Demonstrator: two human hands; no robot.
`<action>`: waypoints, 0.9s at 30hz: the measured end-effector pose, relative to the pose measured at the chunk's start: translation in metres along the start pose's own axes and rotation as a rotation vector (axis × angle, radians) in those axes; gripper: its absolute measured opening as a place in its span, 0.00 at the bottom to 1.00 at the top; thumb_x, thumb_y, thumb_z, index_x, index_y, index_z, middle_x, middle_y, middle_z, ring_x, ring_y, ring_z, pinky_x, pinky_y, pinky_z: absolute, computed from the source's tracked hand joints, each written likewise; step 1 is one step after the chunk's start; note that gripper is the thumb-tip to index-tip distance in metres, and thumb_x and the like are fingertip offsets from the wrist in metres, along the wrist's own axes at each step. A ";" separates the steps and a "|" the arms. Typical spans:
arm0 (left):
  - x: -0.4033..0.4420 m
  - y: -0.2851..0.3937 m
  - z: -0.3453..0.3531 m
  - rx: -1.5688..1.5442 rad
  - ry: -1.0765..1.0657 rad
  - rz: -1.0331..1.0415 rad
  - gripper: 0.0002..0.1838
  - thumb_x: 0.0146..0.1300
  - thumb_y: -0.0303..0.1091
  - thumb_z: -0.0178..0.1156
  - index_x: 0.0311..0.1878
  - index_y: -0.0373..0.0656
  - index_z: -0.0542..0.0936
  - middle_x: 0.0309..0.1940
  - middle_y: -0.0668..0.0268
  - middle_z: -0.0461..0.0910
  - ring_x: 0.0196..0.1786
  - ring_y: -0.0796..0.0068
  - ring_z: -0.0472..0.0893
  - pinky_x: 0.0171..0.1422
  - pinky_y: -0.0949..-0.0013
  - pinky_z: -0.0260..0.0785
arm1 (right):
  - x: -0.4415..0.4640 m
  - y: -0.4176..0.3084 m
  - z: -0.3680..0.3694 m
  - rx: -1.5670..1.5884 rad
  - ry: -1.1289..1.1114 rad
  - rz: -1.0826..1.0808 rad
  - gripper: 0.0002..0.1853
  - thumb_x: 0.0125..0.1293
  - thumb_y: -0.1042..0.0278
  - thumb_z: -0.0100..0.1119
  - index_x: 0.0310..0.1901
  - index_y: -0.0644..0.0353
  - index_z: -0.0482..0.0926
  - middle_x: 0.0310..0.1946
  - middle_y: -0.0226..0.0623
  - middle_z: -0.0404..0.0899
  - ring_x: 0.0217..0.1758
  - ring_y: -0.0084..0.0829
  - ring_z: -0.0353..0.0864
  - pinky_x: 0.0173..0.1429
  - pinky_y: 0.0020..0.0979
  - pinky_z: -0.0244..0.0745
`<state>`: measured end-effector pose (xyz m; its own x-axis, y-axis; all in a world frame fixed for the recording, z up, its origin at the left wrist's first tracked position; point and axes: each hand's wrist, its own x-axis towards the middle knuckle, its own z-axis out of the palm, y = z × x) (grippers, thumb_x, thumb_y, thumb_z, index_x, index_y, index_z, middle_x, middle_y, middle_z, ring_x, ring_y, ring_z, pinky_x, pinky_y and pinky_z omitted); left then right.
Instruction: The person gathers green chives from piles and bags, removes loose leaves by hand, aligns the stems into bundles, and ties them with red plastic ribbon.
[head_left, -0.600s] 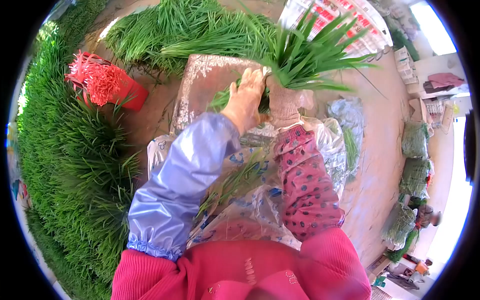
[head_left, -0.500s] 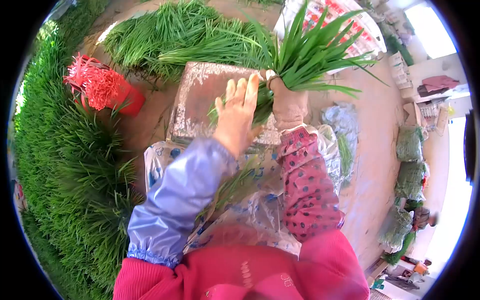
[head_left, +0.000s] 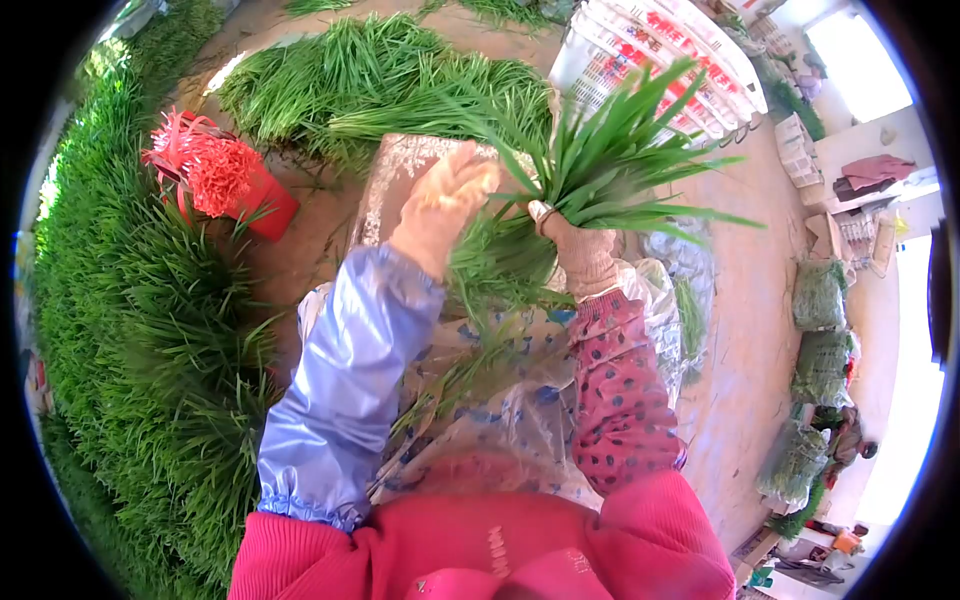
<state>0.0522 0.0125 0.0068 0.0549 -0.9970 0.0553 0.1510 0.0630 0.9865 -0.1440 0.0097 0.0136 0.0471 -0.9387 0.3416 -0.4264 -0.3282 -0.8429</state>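
My right hand (head_left: 583, 250), in a brownish knit glove with a pale band on one digit, grips a bunch of garlic chives (head_left: 610, 165). The long flat leaves fan out up and to the right, while lower stalks (head_left: 505, 255) hang loose below the grip. My left hand (head_left: 445, 205) is raised just left of the bunch, apart from it. Its fingers are loosely bent and a little blurred, with nothing visible in them. Beneath both hands is a worn brown board (head_left: 385, 185) with flaking pale edges, partly covered by hands and leaves.
Loose chives (head_left: 330, 85) lie heaped beyond the board. A red container (head_left: 265, 205) of red strips stands left, beside a long bank of greens (head_left: 130, 340). A white basket (head_left: 600, 45) stands at the back right. Clear plastic (head_left: 500, 420) covers my lap. Bagged greens (head_left: 822, 365) line the right side.
My left hand has moved slightly left, and its stretched fingers have bent. My right hand has come lower and nearer with the bunch, whose leaves now spread more to the right.
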 end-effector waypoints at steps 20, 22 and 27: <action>0.015 0.016 -0.028 0.325 -0.228 0.151 0.21 0.67 0.41 0.55 0.61 0.47 0.74 0.50 0.62 0.79 0.47 0.72 0.79 0.51 0.66 0.72 | -0.019 -0.032 -0.032 -0.087 0.036 0.487 0.28 0.52 0.41 0.67 0.38 0.62 0.80 0.30 0.42 0.82 0.33 0.33 0.80 0.38 0.35 0.76; 0.004 -0.022 -0.013 0.268 -0.275 -0.068 0.20 0.74 0.40 0.47 0.64 0.43 0.70 0.53 0.63 0.77 0.48 0.69 0.79 0.55 0.67 0.73 | -0.018 -0.066 -0.023 -0.292 -0.158 0.437 0.34 0.51 0.34 0.62 0.38 0.65 0.82 0.27 0.36 0.81 0.25 0.31 0.78 0.30 0.33 0.73; 0.045 -0.087 -0.013 -0.261 -0.180 -0.143 0.15 0.69 0.35 0.53 0.54 0.39 0.76 0.53 0.60 0.77 0.55 0.67 0.76 0.59 0.64 0.70 | -0.003 -0.056 0.005 0.297 -0.061 0.048 0.21 0.48 0.56 0.67 0.47 0.49 0.83 0.35 0.43 0.84 0.42 0.43 0.84 0.50 0.37 0.77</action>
<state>0.0539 -0.0376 -0.0787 -0.1565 -0.9872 -0.0314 0.3934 -0.0914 0.9148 -0.1153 0.0301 0.0579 0.0917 -0.9556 0.2801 -0.1468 -0.2912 -0.9453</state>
